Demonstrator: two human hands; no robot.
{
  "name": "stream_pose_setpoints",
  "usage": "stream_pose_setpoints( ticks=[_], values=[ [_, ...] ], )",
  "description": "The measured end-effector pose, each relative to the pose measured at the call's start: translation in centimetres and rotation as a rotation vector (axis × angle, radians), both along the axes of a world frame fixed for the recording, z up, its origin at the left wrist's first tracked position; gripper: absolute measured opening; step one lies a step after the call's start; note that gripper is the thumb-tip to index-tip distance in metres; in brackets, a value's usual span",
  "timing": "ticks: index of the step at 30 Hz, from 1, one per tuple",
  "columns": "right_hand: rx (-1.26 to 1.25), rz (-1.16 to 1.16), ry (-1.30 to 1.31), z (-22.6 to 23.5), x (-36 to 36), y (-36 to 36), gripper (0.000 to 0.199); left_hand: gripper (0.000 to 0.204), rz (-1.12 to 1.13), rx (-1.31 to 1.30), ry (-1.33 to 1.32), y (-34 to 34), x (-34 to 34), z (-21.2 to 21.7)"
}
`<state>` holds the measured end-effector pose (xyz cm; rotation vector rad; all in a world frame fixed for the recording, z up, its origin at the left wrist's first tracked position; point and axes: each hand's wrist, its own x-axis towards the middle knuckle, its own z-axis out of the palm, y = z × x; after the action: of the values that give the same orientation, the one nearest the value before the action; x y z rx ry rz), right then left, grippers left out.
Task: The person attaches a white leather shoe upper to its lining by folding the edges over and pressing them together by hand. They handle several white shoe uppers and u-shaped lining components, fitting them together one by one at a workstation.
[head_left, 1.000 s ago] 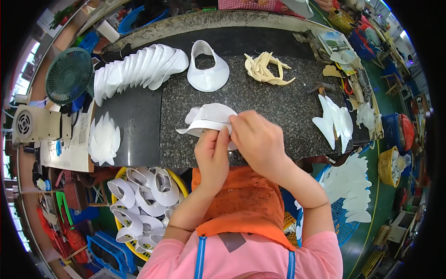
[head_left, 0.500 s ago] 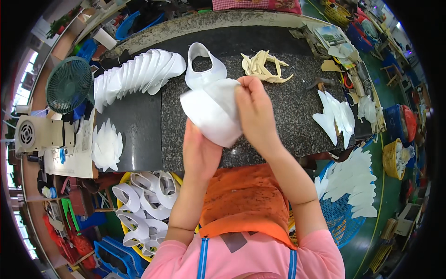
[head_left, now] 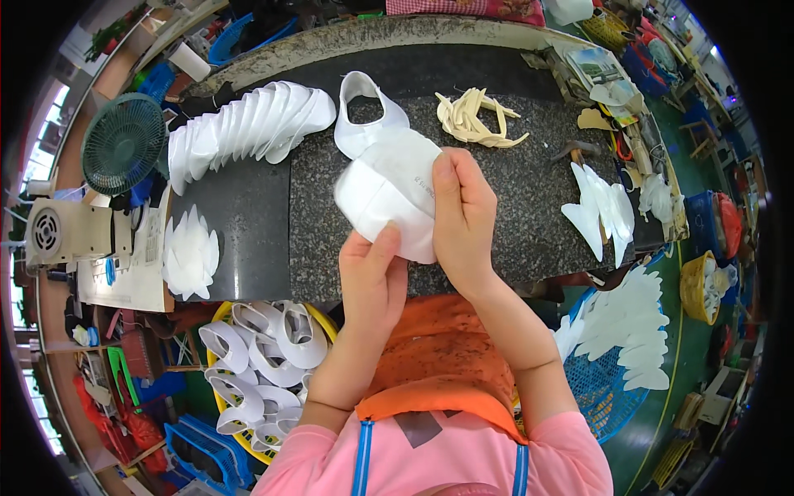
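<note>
A white shoe upper [head_left: 387, 194] is held between both my hands above the dark stone bench. My left hand [head_left: 374, 273] pinches its lower edge, thumb on top. My right hand [head_left: 465, 219] grips its right edge with the thumb pressed on the white surface. Just beyond lies another white upper [head_left: 361, 112] with an open top, partly covered by the held one. To its left stands a long row of nested white uppers [head_left: 248, 128]. A small heap of cream curved strips [head_left: 480, 118] lies at the back right.
White flat pieces lie on the bench at left [head_left: 191, 255] and right [head_left: 602, 207], near a hammer [head_left: 575, 149]. Below are a yellow basket of white uppers [head_left: 260, 364] and a blue basket [head_left: 608, 393] with white pieces. A green fan [head_left: 124, 142] stands left.
The held upper has turned and lies flatter, showing more of its face. My left hand has shifted slightly right, its thumb now on top; my right hand has moved a little lower.
</note>
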<state>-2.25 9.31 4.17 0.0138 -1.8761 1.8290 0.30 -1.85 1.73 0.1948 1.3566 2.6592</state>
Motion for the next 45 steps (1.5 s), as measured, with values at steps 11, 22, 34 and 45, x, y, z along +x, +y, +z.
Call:
stream_pose_setpoints(
  ticks=[11, 22, 34, 45],
  values=[
    [0.179, 0.447, -0.078, 0.4, 0.1, 2.5, 0.046, 0.036, 0.008, 0.157, -0.017, -3.8, -2.0, 1.4],
    [-0.122, 0.515, -0.189, -0.9, 0.3, 2.6, 0.032, 0.058, 0.163, 0.113, -0.009, -1.4, -0.6, 1.2],
    [0.845, -0.244, 0.572, -1.6, -3.2, 4.9, 0.025, 0.041, 0.324, 0.031, 0.185, -0.9, 0.4, 0.0],
    [1.279, -0.394, -0.641, -5.2, -13.2, 15.0, 0.023, 0.018, 0.257, -1.385, 0.87, -0.6, -0.6, -5.3]
  ],
)
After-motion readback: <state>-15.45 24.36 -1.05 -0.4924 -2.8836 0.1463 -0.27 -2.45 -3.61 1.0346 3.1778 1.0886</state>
